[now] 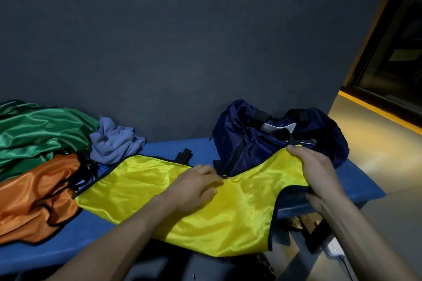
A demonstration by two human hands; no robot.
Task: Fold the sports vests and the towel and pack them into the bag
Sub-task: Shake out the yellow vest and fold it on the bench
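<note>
Lying lengthwise along the blue bench (205, 147), the glossy yellow vest (141, 189) (black-trimmed) runs left to right, its right end just before the navy bag (251, 143). The left hand (194, 186) presses flat, fingers spread; the right hand (317, 171) pinches the vest's right edge. No writing is legible.
</note>
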